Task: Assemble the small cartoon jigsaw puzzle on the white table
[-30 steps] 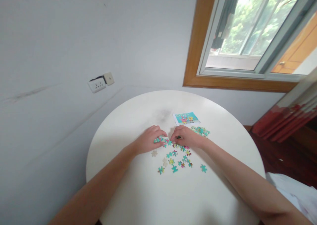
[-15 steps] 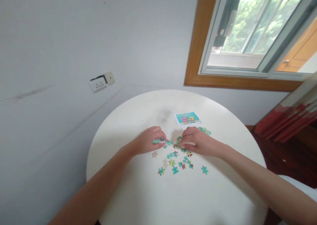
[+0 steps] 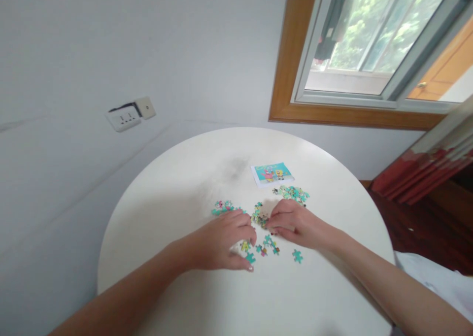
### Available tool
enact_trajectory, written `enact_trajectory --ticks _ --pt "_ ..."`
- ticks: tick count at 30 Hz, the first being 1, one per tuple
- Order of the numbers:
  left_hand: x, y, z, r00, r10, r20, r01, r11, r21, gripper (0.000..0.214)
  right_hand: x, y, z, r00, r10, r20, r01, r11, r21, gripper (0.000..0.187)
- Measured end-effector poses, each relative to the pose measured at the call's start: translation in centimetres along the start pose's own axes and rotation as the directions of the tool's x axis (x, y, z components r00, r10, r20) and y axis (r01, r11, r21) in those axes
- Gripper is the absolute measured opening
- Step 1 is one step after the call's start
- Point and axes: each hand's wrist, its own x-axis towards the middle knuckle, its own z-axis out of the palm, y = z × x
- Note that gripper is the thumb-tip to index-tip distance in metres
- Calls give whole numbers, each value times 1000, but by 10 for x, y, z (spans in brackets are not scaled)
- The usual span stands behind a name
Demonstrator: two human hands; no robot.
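Note:
My left hand [image 3: 227,240] is open over the near-left side of the loose jigsaw pieces, thumb and fingers apart, partly covering them. Teal and yellow pieces [image 3: 251,258] show around its fingertips. Behind it lies a small cluster of teal and pink puzzle pieces [image 3: 223,208]. My right hand [image 3: 297,223] is closed in a pinch at the edge of the central pile of pieces [image 3: 258,215]; its fingertips are on a puzzle piece, mostly hidden. Between the hands and nearer to me lie several scattered pieces [image 3: 269,245], and a single teal piece [image 3: 297,256] sits off to the right.
A picture card [image 3: 273,173] with two cartoon figures lies toward the back of the round white table [image 3: 177,168]. Another pile of pieces [image 3: 293,193] is just in front of it. The wall with a socket [image 3: 124,117] and a window [image 3: 354,55] stand behind.
My left hand has left the left cluster, moved nearer to me and spread its fingers over the scattered pieces. The right hand stays by the central pile. The view has shifted slightly.

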Motion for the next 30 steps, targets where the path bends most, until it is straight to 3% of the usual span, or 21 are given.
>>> enact_trajectory --ticks 6,10,14,22,30 --pt "5 -2 17 999 34 -25 -32 996 83 43 1 3 6 1000 -13 -12 13 999 30 17" --pt "0 -7 7 999 35 -10 -35 999 -16 41 1 -21 21 999 -33 13 32 999 40 12" --pt "-6 -13 -3 1000 15 -3 -15 998 -56 32 1 -40 38 998 20 64 -16 998 -57 21" --pt "-4 -13 -5 1000 -10 6 11 998 -63 19 1 -42 47 994 111 16 -111 993 -36 12" --pt "-6 -13 -7 999 -50 -12 50 999 -18 20 4 -47 46 989 146 27 -148 987 65 9"
